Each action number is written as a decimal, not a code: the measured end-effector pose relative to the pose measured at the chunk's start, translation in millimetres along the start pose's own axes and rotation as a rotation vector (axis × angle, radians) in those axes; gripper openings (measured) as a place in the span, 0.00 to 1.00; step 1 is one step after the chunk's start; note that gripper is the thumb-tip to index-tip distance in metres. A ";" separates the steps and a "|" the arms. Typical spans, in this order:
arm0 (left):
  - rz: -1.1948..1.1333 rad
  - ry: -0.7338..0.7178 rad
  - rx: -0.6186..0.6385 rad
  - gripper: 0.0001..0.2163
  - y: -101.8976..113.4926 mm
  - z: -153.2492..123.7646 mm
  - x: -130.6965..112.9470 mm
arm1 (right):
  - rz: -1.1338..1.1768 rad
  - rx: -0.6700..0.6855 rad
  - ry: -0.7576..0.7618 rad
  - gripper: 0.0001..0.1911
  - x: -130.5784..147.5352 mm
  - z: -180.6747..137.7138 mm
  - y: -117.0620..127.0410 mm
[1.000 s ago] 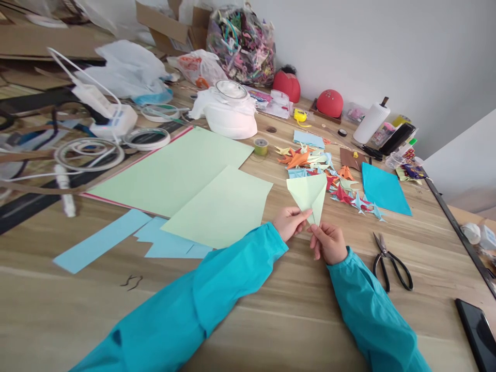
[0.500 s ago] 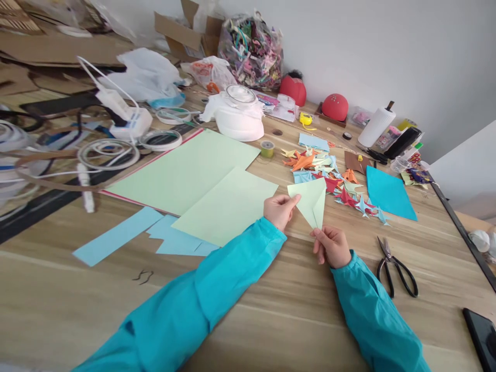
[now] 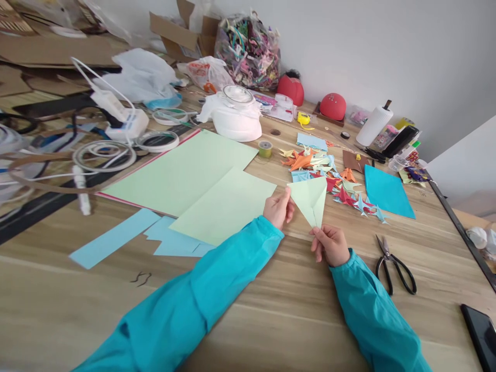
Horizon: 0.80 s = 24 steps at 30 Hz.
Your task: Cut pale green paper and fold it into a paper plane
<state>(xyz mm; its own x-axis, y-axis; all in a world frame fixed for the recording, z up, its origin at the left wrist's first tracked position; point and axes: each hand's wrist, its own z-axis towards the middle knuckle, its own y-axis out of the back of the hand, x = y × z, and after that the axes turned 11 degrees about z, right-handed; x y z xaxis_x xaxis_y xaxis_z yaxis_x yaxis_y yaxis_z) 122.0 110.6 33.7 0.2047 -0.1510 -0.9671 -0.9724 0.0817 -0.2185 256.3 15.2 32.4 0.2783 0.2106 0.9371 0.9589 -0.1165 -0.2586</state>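
Observation:
A pale green paper folded into a kite shape (image 3: pixel 310 199) is held just above the wooden table (image 3: pixel 271 310), its point toward me. My left hand (image 3: pixel 278 207) pinches its upper left corner. My right hand (image 3: pixel 330 244) pinches the narrow bottom tip. Both arms wear teal sleeves. Just beyond the paper lies a heap of small folded paper figures (image 3: pixel 329 178) in orange, red, blue and green.
Large pale green sheets (image 3: pixel 201 181) and light blue strips (image 3: pixel 127 235) lie to the left. Black scissors (image 3: pixel 395 263) and a dark phone (image 3: pixel 480 333) sit to the right, a teal sheet (image 3: pixel 387 191) beyond. A white kettle (image 3: pixel 232 113), cables, bags and cardboard crowd the far side.
My left hand slid from the paper's bottom tip up to its upper left corner. My right hand kept the tip. The camera shifted slightly.

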 end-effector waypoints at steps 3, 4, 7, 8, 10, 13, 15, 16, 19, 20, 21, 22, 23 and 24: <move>0.141 0.037 0.262 0.24 -3.3 -10.0 3.7 | 0.003 0.002 0.012 0.23 -0.4 0.6 0.2; 0.195 0.045 0.344 0.22 -4.6 -13.5 4.2 | -0.002 0.010 0.014 0.23 -0.2 0.6 0.2; 0.274 0.057 0.401 0.20 -6.7 -19.0 4.1 | -0.016 0.024 0.011 0.22 0.7 -0.1 -0.1; 0.273 0.049 0.358 0.21 -6.3 -18.4 3.8 | -0.018 0.022 0.008 0.23 1.1 -0.4 -0.3; 0.242 0.017 0.247 0.22 -4.2 -14.0 3.6 | -0.024 0.015 0.004 0.23 1.6 -1.1 -0.9; 0.153 -0.040 0.113 0.22 0.4 -4.5 4.1 | -0.041 0.010 0.002 0.23 2.3 -1.7 -1.4; 0.095 -0.064 0.054 0.22 2.5 -0.1 4.1 | -0.053 0.013 -0.002 0.23 2.8 -1.8 -1.7; 0.071 -0.071 0.035 0.22 2.9 0.9 3.7 | -0.055 0.015 -0.005 0.23 3.1 -1.8 -1.9; 0.016 -0.067 0.019 0.22 2.3 0.5 0.8 | -0.056 0.016 -0.005 0.23 3.9 -2.1 -2.8; 0.000 -0.060 0.021 0.22 1.7 0.0 -0.4 | -0.056 0.016 -0.001 0.23 4.1 -2.2 -3.2; -0.016 -0.052 0.022 0.22 1.3 -0.3 -1.5 | -0.057 0.016 0.002 0.23 4.2 -2.4 -3.5; -0.032 -0.042 0.022 0.22 0.9 -0.3 -2.4 | -0.060 0.017 0.004 0.23 4.2 -2.5 -3.7; -0.048 -0.031 0.018 0.22 0.6 -0.1 -2.9 | -0.064 0.018 0.005 0.24 4.1 -2.5 -3.8; -0.065 -0.020 0.015 0.23 0.4 0.2 -2.9 | -0.067 0.018 0.005 0.24 3.9 -2.4 -3.8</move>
<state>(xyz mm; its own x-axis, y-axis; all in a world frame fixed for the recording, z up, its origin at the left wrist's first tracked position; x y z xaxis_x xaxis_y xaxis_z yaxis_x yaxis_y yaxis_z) 121.0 111.3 36.4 0.2699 -0.1372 -0.9531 -0.9552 0.0869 -0.2830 253.6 14.1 37.6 0.2136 0.2122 0.9536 0.9762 -0.0850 -0.1997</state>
